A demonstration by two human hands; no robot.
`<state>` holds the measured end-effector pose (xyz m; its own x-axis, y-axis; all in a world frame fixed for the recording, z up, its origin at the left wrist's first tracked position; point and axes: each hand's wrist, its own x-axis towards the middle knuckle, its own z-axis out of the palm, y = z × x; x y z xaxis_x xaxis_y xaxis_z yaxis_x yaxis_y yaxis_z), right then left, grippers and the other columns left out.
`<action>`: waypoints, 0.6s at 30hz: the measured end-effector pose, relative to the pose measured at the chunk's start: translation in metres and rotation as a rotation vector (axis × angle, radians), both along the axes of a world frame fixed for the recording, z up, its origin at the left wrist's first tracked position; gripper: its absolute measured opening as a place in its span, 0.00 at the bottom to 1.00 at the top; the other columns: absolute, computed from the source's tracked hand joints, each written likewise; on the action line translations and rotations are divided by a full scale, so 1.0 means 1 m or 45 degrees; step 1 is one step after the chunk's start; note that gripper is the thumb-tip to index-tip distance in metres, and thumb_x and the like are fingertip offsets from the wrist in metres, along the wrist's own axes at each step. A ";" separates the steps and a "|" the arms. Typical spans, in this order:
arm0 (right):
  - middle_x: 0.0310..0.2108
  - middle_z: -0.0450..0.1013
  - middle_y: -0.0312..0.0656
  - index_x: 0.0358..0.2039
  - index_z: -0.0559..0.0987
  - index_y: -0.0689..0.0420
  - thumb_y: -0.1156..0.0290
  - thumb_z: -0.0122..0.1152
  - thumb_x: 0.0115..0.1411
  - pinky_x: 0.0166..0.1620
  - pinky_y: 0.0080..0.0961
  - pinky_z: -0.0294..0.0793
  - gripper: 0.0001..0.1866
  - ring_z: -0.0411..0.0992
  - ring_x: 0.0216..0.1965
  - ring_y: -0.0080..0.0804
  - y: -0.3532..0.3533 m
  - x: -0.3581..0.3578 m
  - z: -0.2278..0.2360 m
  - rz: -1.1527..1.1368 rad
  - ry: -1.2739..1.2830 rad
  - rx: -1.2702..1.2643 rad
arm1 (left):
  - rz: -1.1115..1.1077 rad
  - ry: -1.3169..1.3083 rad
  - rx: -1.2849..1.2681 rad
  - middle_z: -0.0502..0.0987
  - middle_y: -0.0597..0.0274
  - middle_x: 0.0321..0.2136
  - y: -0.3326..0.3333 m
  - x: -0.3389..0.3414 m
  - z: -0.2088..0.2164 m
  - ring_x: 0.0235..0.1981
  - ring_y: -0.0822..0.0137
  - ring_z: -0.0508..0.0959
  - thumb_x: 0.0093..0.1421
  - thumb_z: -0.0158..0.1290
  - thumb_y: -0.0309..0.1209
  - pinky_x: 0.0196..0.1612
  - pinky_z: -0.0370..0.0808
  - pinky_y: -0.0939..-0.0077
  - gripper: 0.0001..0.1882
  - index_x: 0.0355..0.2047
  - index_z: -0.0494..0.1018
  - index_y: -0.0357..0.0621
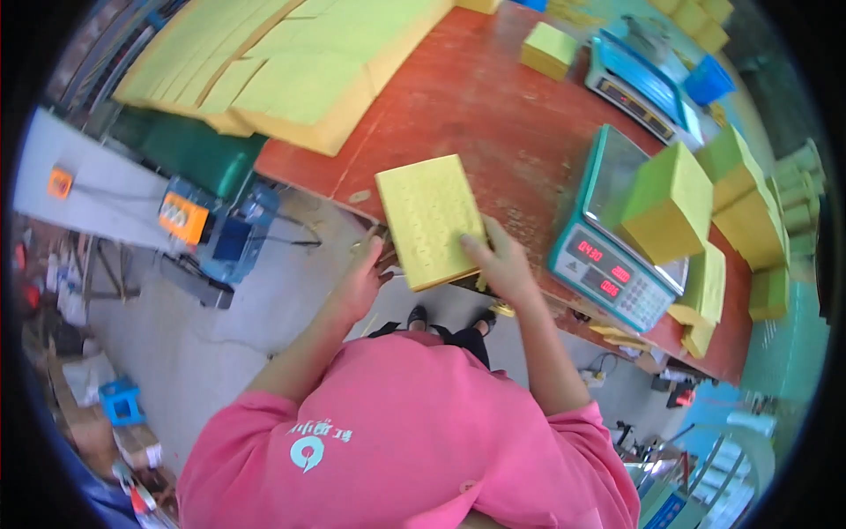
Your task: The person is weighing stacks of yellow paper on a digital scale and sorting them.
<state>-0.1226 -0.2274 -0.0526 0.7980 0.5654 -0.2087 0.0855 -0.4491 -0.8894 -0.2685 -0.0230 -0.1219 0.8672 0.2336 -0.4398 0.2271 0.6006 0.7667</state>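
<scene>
Right hand [507,262], gripping yellow stack [427,220], seemingly paper

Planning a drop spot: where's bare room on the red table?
Largest bare patch: red table, between the big yellow pile at left and the nearer scale, beyond the held yellow stack. Crowded: right end, where that scale bears a yellow block, with yellow stacks beside it.

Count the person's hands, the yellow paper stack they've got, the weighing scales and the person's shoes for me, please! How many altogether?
Hands, left hand and right hand: 2
Held yellow paper stack: 1
Weighing scales, near scale and far scale: 2
Dark shoes, left shoe and right shoe: 2
Total: 7
</scene>
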 end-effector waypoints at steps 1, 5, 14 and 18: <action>0.49 0.75 0.57 0.58 0.68 0.63 0.55 0.59 0.59 0.55 0.36 0.70 0.32 0.74 0.52 0.45 0.002 -0.010 -0.001 -0.015 -0.037 -0.030 | -0.062 -0.027 -0.010 0.61 0.54 0.64 -0.007 -0.002 -0.001 0.64 0.58 0.61 0.67 0.42 0.55 0.64 0.60 0.59 0.38 0.67 0.52 0.40; 0.49 0.72 0.61 0.58 0.67 0.66 0.53 0.59 0.58 0.55 0.40 0.69 0.35 0.72 0.53 0.52 0.010 -0.038 -0.031 -0.161 -0.161 0.102 | 0.030 -0.296 -0.195 0.62 0.57 0.64 -0.007 -0.002 0.004 0.64 0.60 0.63 0.71 0.36 0.49 0.65 0.60 0.60 0.30 0.66 0.55 0.43; 0.57 0.70 0.52 0.60 0.67 0.64 0.52 0.55 0.64 0.58 0.32 0.67 0.32 0.70 0.57 0.42 -0.060 -0.052 -0.025 -0.169 0.371 0.498 | -0.269 -0.164 0.454 0.68 0.51 0.58 -0.031 -0.006 0.068 0.59 0.60 0.69 0.68 0.43 0.35 0.60 0.66 0.65 0.24 0.62 0.59 0.37; 0.51 0.73 0.50 0.60 0.67 0.63 0.47 0.52 0.64 0.53 0.31 0.72 0.35 0.72 0.51 0.37 -0.120 -0.039 0.010 -0.245 0.296 0.496 | -0.342 -0.433 0.418 0.73 0.54 0.50 -0.064 0.023 0.137 0.53 0.65 0.73 0.67 0.44 0.35 0.55 0.70 0.67 0.22 0.57 0.65 0.37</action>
